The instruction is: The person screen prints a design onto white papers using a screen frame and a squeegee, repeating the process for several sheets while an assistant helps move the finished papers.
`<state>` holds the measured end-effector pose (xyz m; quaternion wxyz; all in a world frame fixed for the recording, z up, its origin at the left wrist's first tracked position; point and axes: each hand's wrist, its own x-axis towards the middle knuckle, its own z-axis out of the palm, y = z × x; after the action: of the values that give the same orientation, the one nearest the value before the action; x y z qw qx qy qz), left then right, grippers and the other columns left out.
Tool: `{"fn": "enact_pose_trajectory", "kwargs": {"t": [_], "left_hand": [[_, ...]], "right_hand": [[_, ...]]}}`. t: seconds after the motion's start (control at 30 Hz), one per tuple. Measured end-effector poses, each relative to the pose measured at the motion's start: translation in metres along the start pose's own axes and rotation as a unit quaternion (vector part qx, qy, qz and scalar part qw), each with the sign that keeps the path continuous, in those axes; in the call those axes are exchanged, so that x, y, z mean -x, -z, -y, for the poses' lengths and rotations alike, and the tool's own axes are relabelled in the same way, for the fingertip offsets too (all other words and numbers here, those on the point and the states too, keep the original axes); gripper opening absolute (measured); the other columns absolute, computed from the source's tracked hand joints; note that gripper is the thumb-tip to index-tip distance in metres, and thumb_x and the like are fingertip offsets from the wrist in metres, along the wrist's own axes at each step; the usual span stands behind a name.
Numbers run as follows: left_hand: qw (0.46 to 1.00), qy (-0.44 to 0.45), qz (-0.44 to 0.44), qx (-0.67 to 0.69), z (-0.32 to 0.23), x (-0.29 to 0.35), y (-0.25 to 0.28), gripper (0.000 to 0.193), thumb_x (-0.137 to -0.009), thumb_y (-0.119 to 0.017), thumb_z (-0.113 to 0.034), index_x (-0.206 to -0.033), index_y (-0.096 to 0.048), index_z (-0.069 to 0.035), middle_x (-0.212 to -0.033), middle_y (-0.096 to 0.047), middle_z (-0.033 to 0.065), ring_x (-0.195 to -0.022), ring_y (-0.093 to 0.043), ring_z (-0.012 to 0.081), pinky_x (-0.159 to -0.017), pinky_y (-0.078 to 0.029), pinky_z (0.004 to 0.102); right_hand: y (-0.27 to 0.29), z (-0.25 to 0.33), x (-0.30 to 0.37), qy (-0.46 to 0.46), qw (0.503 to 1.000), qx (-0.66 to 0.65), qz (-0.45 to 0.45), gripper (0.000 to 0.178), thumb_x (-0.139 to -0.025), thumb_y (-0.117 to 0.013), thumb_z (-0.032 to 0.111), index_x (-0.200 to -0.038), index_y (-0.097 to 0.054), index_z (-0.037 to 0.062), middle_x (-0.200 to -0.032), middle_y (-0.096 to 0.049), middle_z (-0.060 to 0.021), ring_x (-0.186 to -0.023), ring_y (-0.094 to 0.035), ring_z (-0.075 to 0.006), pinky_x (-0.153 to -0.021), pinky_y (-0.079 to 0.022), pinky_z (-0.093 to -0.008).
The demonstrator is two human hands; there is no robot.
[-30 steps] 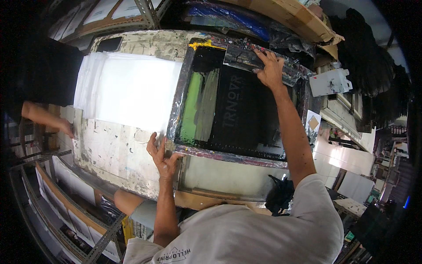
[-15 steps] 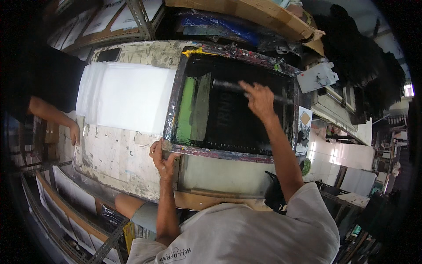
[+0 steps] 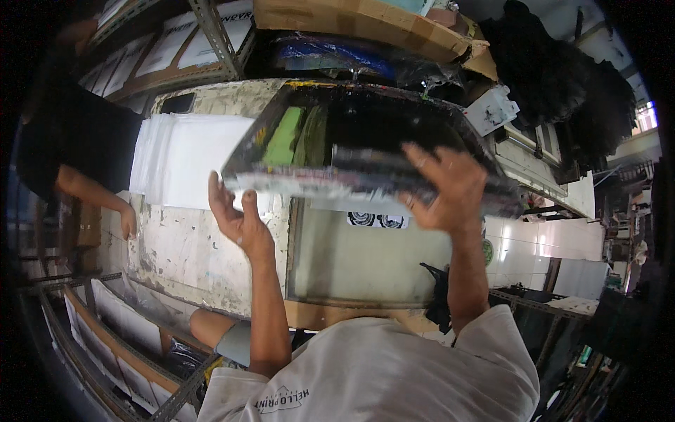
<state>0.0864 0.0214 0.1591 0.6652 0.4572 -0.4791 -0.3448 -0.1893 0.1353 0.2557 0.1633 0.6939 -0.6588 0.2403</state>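
A screen printing frame [image 3: 394, 179] is tilted with its near edge raised off the table. Its dark mesh carries a green strip [image 3: 284, 137] at the left, and a flat, bar-like squeegee [image 3: 365, 156] appears to lie on it, blurred. My right hand [image 3: 453, 186] is closed over the frame's near rail, fingers above and thumb toward the front. At the near left corner my left hand [image 3: 242, 221] has its fingers and thumb spread; whether it touches the frame is hard to tell. Beneath, a white piece with black round patterns [image 3: 377, 219] shows on the pale printing bed [image 3: 358, 264].
White sheets [image 3: 186, 158] lie on the paint-stained table [image 3: 204, 253] at left. Beyond them stands a person in black, one hand [image 3: 128, 221] by the table edge. A stained white container [image 3: 492, 110] is at the back right. Metal racks [image 3: 211, 39] stand behind and at front left.
The frame's near edge has risen from the table, uncovering the patterned piece. My right hand has moved from over the mesh to the near rail. My left hand's fingers have spread.
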Motion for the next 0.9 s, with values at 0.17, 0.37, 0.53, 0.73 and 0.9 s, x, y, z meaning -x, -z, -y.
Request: {"fn": "enact_pose_trajectory", "kwargs": {"t": [0.17, 0.37, 0.53, 0.73, 0.9], "left_hand": [[0.977, 0.057, 0.161, -0.128, 0.053, 0.003, -0.014, 0.044, -0.091, -0.075, -0.02, -0.128, -0.06, -0.003, -0.116, -0.066, 0.009, -0.107, -0.059, 0.0235, -0.096, -0.043, 0.0371], [0.853, -0.117, 0.224, -0.457, 0.132, 0.089, -0.017, 0.03, -0.086, -0.078, -0.025, -0.096, -0.065, -0.001, -0.096, -0.061, 0.0157, -0.09, -0.059, 0.038, -0.083, -0.046, 0.0481], [0.886, -0.041, 0.222, -0.405, 0.129, 0.094, -0.028, 0.019, -0.089, -0.072, -0.016, -0.086, -0.064, 0.001, -0.088, -0.06, 0.0157, -0.085, -0.059, 0.0373, -0.08, -0.046, 0.0475], [0.951, 0.073, 0.181, -0.24, 0.102, 0.068, -0.035, 0.019, -0.095, -0.066, -0.015, -0.088, -0.063, 0.003, -0.083, -0.062, 0.0146, -0.08, -0.056, 0.0304, -0.076, -0.045, 0.0416], [0.951, 0.162, 0.15, -0.215, 0.101, 0.031, 0.015, 0.021, -0.099, -0.063, -0.017, -0.091, -0.064, 0.003, -0.078, -0.059, 0.0057, -0.073, -0.049, 0.0156, -0.067, -0.041, 0.0333]], "right_hand": [[0.014, -0.043, -0.088, 0.012, 0.997, -0.073, -0.028, 0.058, -0.067, -0.087, 0.046, -0.115, -0.076, 0.0151, -0.088, -0.074, -0.0146, -0.076, -0.071, -0.0316, -0.068, -0.055, -0.0422], [0.025, -0.069, -0.138, 0.031, 0.998, -0.028, -0.052, 0.053, -0.072, -0.086, 0.044, -0.106, -0.078, 0.0055, -0.092, -0.076, -0.0136, -0.087, -0.071, -0.0292, -0.082, -0.053, -0.0418], [0.042, -0.053, -0.153, -0.08, 0.996, -0.044, 0.0, 0.051, -0.069, -0.088, 0.038, -0.105, -0.078, 0.0031, -0.103, -0.075, -0.0189, -0.098, -0.069, -0.0323, -0.091, -0.052, -0.0411], [0.034, -0.067, -0.163, -0.084, 0.993, -0.077, 0.024, 0.046, -0.072, -0.088, 0.036, -0.103, -0.079, 0.0031, -0.1, -0.076, -0.0181, -0.091, -0.071, -0.0288, -0.087, -0.055, -0.0387], [0.031, -0.045, -0.157, -0.1, 0.995, 0.0, -0.029, 0.039, -0.075, -0.086, 0.03, -0.104, -0.079, 0.0041, -0.1, -0.074, -0.0163, -0.1, -0.066, -0.0295, -0.094, -0.051, -0.0397]]}}
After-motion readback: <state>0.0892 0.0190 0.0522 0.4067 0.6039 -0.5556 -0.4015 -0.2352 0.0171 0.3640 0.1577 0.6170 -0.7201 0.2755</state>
